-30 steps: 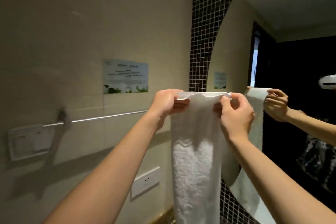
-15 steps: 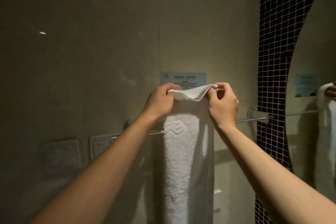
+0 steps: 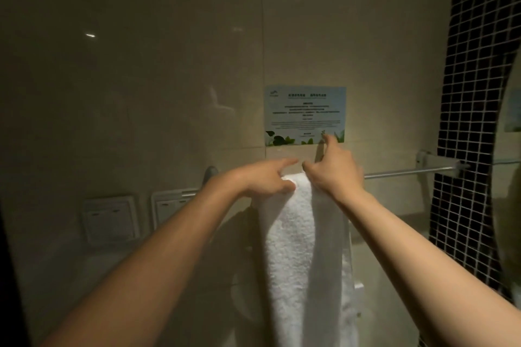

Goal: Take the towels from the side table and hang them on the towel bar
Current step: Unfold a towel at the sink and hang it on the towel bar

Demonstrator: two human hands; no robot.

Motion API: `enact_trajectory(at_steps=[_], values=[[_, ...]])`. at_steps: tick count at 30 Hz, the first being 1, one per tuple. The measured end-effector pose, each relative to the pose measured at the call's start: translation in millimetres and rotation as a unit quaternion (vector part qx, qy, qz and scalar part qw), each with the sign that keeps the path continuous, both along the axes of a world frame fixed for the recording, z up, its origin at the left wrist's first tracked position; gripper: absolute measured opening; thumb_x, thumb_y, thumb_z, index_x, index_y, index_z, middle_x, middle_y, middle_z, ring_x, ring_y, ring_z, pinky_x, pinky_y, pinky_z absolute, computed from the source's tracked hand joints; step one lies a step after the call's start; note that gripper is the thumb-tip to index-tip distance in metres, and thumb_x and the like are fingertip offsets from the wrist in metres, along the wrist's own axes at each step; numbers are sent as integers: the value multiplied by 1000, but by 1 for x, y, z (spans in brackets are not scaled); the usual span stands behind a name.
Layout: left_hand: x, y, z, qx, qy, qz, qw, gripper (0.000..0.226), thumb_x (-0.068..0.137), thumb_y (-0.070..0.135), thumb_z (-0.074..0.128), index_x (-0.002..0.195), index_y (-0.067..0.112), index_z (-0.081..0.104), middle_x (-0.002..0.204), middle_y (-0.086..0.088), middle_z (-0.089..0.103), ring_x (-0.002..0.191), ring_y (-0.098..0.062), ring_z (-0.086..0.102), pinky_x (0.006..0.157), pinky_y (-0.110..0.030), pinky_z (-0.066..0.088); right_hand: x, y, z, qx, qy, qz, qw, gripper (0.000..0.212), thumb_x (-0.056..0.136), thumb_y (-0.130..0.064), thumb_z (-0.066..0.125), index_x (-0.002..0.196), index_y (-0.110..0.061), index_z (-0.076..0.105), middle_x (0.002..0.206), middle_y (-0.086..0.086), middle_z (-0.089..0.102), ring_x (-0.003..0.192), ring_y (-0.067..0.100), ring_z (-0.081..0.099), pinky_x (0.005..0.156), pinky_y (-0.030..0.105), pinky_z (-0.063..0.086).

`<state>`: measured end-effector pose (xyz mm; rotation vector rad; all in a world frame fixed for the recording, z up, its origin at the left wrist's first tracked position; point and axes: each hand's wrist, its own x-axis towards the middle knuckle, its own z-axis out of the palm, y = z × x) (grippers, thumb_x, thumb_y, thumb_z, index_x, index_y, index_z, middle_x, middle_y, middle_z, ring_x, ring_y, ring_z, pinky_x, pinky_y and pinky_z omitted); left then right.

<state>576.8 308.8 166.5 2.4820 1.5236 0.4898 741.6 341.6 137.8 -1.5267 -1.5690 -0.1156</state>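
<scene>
The towel (image 3: pixel 298 234) now hangs draped over the bar (image 3: pixel 408 172), no longer held up above it, so this one looks hung. The left hand (image 3: pixel 262 180) and right hand (image 3: pixel 335 172) rest at its fold with fingers loosely spread, pinching nothing. Behind are wall switches (image 3: pixel 112 217) and a notice (image 3: pixel 306 114); nothing blocks the bar.

Glossy beige wall tiles (image 3: pixel 141 65) carry a pale printed notice with green leaves (image 3: pixel 305 115), two white switch plates (image 3: pixel 111 220); dark mosaic tiling (image 3: pixel 473 121) rises at right.
</scene>
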Motion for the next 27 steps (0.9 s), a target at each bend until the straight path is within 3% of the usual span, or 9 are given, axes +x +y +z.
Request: enact_trajectory(at_steps=[3, 6, 8, 10, 13, 15, 19, 23, 27], values=[[-4, 5, -2, 70, -44, 22, 996, 42, 82, 38, 76, 119, 26, 61, 108, 4, 66, 94, -16, 64, 82, -36, 56, 3, -3, -3, 105, -24, -4, 994, 23, 82, -42, 66, 95, -24, 58, 83, -1, 69, 80, 27, 66, 71, 38, 53], [-9, 7, -4, 108, -51, 18, 993, 16, 78, 40, 76, 83, 26, 70, 80, 6, 71, 73, -13, 66, 64, -37, 58, 14, -5, -7, 75, -62, 90, 991, 40, 80, -59, 57, 61, -25, 64, 63, -6, 67, 66, 18, 63, 63, 36, 51], [-12, 6, -6, 116, -73, 18, 990, 13, 82, 38, 73, 75, 27, 73, 72, 8, 71, 65, -10, 63, 56, -29, 49, 22, -10, -9, 4, -68, 166, 984, 36, 77, -59, 59, 71, -27, 75, 73, -11, 73, 73, 10, 67, 72, 37, 57], [-14, 6, -6, 134, -85, 23, 987, 19, 84, 37, 71, 66, 32, 72, 63, 14, 67, 60, -5, 58, 57, -25, 41, 29, -11, -11, -14, -39, 201, 979, 22, 79, -43, 71, 88, -26, 81, 87, -12, 77, 85, 7, 70, 83, 38, 58], [-13, 7, -2, 152, -62, 28, 986, 15, 85, 36, 70, 72, 31, 75, 66, 15, 68, 65, -6, 62, 58, -27, 47, 28, -12, -8, -1, -6, 213, 977, 13, 84, -26, 74, 92, -19, 81, 87, -6, 78, 84, 8, 71, 85, 40, 58], [-13, 9, 6, 176, -58, 35, 982, 13, 87, 35, 68, 80, 27, 77, 74, 12, 70, 72, -8, 64, 65, -30, 53, 22, -9, 0, 12, -23, 202, 979, 13, 87, -27, 72, 89, -19, 81, 84, -3, 77, 82, 13, 70, 81, 42, 58], [-17, 19, 23, 226, -27, 62, 972, 14, 90, 35, 66, 91, 26, 77, 92, 7, 72, 83, -14, 65, 77, -37, 57, 7, 6, 13, 60, -7, 181, 982, 15, 87, -32, 73, 96, -23, 81, 94, -7, 76, 87, 10, 66, 82, 32, 55], [-9, 24, 17, 231, 19, 67, 970, 18, 83, 31, 71, 101, 28, 74, 95, 8, 69, 85, -14, 64, 78, -38, 58, -1, 18, 9, 51, -63, 100, 992, 15, 76, -35, 79, 89, -28, 77, 91, -8, 64, 87, 16, 62, 79, 36, 54], [-3, 13, 10, 176, -10, 28, 984, 21, 85, 42, 69, 82, 23, 75, 79, 5, 71, 74, -14, 67, 69, -35, 59, 7, 5, 3, 170, -79, 0, 982, 20, 83, -42, 69, 78, -22, 69, 82, -4, 63, 79, 19, 59, 74, 39, 50]])
